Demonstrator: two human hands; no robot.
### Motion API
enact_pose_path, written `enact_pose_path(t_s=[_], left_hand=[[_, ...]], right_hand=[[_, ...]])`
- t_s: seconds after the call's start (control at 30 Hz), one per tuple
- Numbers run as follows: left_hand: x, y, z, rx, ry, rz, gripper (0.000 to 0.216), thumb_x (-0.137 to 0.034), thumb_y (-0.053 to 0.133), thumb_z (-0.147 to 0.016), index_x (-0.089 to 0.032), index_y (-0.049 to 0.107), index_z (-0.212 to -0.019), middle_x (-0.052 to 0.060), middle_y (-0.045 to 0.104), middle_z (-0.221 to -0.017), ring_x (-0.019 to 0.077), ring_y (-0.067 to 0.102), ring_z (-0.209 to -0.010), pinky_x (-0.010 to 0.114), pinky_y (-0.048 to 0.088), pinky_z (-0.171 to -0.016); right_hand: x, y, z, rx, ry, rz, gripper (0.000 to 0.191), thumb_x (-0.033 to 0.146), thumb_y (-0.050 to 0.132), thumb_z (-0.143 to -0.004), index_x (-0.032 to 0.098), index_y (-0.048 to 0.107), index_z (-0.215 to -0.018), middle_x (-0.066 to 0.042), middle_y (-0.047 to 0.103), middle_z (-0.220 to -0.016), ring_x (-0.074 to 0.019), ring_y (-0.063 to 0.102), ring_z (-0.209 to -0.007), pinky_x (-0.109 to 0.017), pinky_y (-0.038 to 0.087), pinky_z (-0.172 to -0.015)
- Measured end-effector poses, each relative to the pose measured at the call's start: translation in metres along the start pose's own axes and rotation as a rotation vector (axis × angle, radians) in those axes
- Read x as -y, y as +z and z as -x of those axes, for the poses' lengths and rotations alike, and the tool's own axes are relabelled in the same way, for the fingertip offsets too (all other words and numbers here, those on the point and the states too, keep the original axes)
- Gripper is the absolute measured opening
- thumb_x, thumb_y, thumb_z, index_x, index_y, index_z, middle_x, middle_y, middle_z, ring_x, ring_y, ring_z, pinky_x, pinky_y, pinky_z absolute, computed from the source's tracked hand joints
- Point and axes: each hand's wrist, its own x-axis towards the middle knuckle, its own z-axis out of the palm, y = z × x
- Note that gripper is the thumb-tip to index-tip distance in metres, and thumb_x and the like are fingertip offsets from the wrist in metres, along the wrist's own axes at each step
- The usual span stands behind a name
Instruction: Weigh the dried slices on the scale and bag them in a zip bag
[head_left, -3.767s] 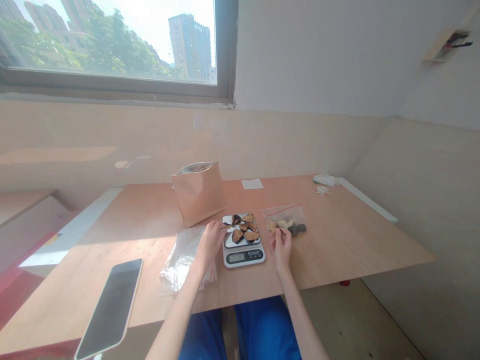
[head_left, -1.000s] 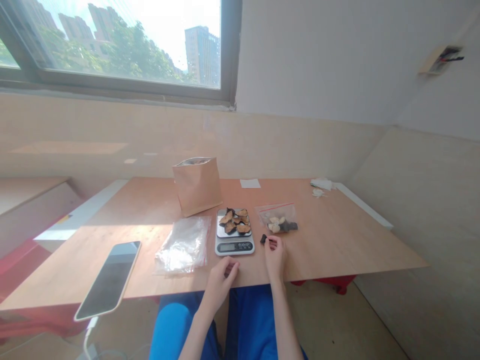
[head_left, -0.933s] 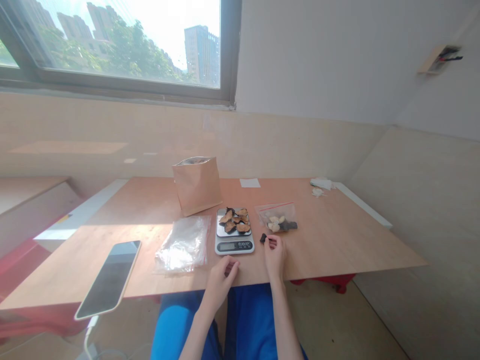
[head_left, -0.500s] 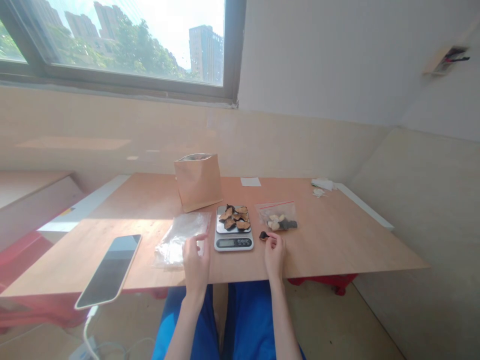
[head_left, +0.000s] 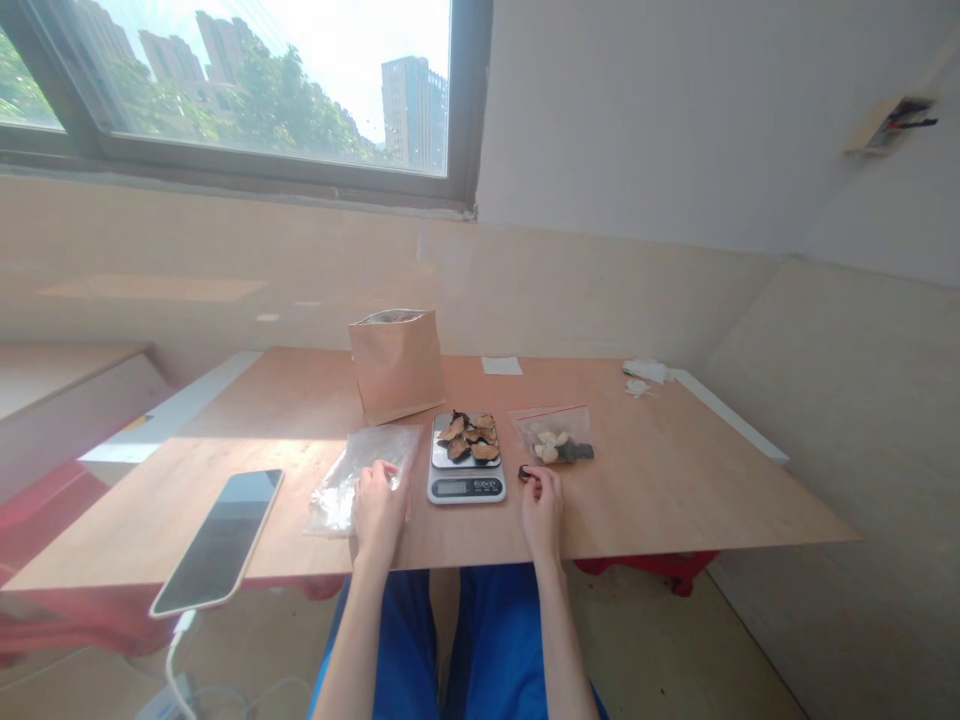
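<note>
A small digital scale stands near the table's front edge with several dark dried slices on its pan. My left hand rests on a pile of clear plastic bags just left of the scale, fingers curled on the plastic. My right hand sits right of the scale and pinches a small dark piece at its fingertips. Behind that hand lies a zip bag with pale and dark pieces inside.
A brown paper bag stands open behind the scale. A phone on a cable lies at the front left edge. A white slip and white scraps lie at the table's far side by the wall.
My left hand went from the table edge in front of the scale leftward onto the plastic bags. My right hand stayed put with the dark piece, after drawing back from the zip bag.
</note>
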Motion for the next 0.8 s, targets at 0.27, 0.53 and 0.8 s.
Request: enact_pose_path(t_s=[0.27, 0.53, 0.8], left_hand=[[-0.009, -0.023, 0.015, -0.161, -0.023, 0.303, 0.026, -0.042, 0.04, -0.081, -0.02, 0.051, -0.075, 0.005, 0.058, -0.072, 0.021, 0.056, -0.067, 0.033, 0.044, -0.065], [-0.046, -0.029, 0.037, -0.097, 0.242, 0.477, 0.029, -0.044, 0.045, -0.083, -0.02, 0.057, -0.09, -0.002, 0.053, -0.059, 0.0128, 0.052, -0.055, 0.023, 0.041, -0.055], [-0.047, -0.025, 0.048, 0.01, 0.334, 0.546, 0.025, -0.043, 0.046, -0.082, -0.02, 0.052, -0.074, -0.001, 0.058, -0.062, 0.0112, 0.053, -0.056, 0.022, 0.042, -0.055]], right_hand=[[0.003, 0.002, -0.002, 0.042, -0.048, 0.003, 0.025, 0.022, 0.038, -0.082, 0.017, 0.062, -0.089, -0.013, 0.058, -0.099, -0.0224, 0.055, -0.096, -0.04, 0.047, -0.085], [0.085, 0.003, 0.012, 0.313, 0.083, -0.264, 0.031, 0.04, 0.039, -0.09, 0.018, 0.057, -0.101, -0.009, 0.062, -0.095, -0.0188, 0.059, -0.086, -0.03, 0.048, -0.075], [0.107, 0.016, 0.02, 0.395, 0.267, -0.39, 0.028, 0.041, 0.044, -0.084, 0.019, 0.051, -0.068, 0.003, 0.053, -0.056, -0.0123, 0.049, -0.051, -0.022, 0.039, -0.05]])
